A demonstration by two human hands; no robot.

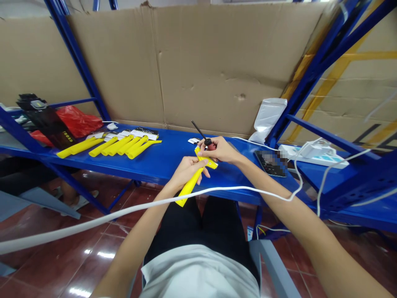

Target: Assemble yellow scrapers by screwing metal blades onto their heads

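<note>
Your left hand grips the yellow handle just off the blue shelf's front edge, its long axis running down-left toward you. Your right hand closes on the screwdriver at the handle's far end, shaft pointing up-left

Blue shelf carried a row of yellow handles toward its left end, white cards behind them. Phone and white power strip sat near right end, white bag at back edge.
</note>
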